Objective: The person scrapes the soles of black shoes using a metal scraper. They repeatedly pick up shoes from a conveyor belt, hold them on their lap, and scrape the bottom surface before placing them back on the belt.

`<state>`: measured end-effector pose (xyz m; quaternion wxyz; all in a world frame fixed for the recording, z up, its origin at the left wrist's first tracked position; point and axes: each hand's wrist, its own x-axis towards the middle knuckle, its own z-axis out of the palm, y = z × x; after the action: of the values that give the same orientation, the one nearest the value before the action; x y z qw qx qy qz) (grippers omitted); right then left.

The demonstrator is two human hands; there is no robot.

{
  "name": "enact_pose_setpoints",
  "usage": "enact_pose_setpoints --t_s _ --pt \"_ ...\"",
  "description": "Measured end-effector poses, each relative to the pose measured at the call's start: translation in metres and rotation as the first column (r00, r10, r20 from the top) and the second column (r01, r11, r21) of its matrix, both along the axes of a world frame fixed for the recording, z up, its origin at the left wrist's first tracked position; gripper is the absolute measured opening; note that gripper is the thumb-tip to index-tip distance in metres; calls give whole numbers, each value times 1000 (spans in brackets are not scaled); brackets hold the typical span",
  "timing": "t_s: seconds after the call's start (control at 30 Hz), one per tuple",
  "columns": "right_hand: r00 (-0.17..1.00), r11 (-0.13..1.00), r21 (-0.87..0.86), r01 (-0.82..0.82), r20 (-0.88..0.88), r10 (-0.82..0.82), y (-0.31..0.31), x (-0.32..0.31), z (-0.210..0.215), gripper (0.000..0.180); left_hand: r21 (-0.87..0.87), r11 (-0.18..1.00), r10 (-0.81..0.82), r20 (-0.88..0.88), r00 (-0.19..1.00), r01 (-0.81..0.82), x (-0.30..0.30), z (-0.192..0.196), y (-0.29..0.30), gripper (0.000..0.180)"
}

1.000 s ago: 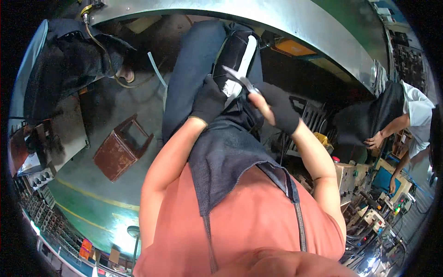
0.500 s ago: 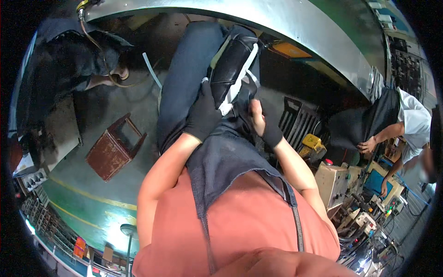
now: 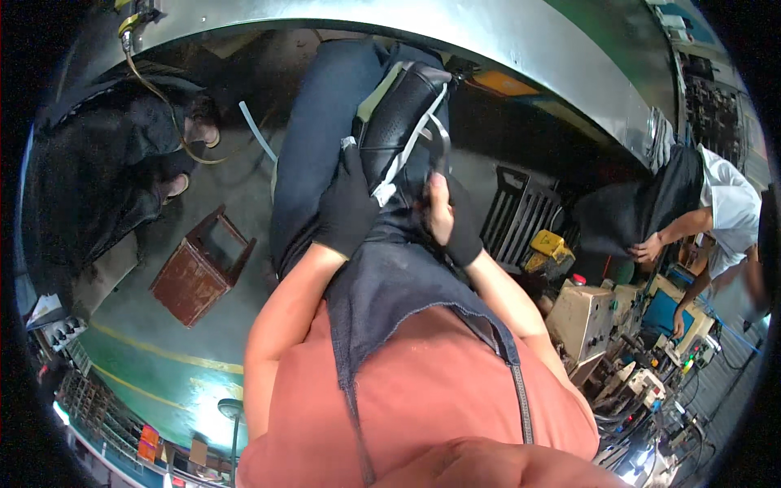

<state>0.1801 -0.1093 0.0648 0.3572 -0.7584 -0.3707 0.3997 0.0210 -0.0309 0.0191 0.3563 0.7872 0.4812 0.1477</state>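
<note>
A black shoe upper (image 3: pixel 400 114) with a perforated side and a pale ragged edge lies lengthwise on my lap, its far end towards the metal bench. My left hand (image 3: pixel 348 207), in a black glove with bare or pale fingertips, wraps round its near left side. Gloved in black too, with the thumb bare, my right hand (image 3: pixel 455 215) is closed round a dark curved metal tool (image 3: pixel 444 148), which looks like pincers. The tool's upper end is at the pale edge of the upper; whether it grips that edge I cannot tell. The right fingers are partly hidden.
A metal bench (image 3: pixel 488 45) curves across ahead of my knees. On the floor at left lies a brown wooden stool (image 3: pixel 191 281). To the right are a dark slatted crate (image 3: pixel 525 215), a yellow box (image 3: pixel 547 252) and machines (image 3: pixel 586 321). People are at both sides.
The upper has turned a little, showing more of its perforated side. My right hand and tool have shifted slightly along its edge. The person at far left has moved, and a second foot shows.
</note>
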Motion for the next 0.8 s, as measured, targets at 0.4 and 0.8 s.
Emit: enact_pose_setpoints --t_s 0.4,0.8 --pt "973 983 -121 -136 169 155 9 3 35 41 161 987 -8 -82 997 21 1 10 -1 80" --pt "963 976 -111 -187 177 205 11 -7 37 44 145 989 -28 -99 995 42 0 23 1 83"
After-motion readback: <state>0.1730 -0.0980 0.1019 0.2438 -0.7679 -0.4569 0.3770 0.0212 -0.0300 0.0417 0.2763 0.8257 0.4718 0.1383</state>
